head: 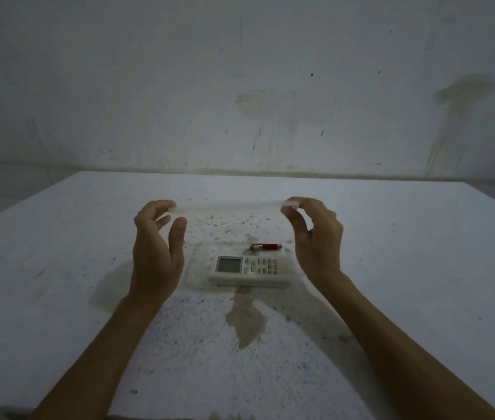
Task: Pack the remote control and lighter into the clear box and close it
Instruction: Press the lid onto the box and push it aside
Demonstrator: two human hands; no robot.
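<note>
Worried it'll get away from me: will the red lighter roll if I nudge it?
Probably: the red lighter looks cylindrical and lies on its side. Its small keyring end may check a roll. It looks light, so a nudge could send it against the remote control.

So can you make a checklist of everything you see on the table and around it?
Surface: white table, speckled, with a brownish stain near the middle.
Job's things: remote control lies flat, screen up; red lighter lies just behind it; a clear lid or box part, blurred, is held above them.
Clutter: nothing seen.
Hands: left hand and right hand each pinch one end of the clear piece.
Cables: nothing seen.
Surroundings: scuffed, stained wall behind the table.
</note>
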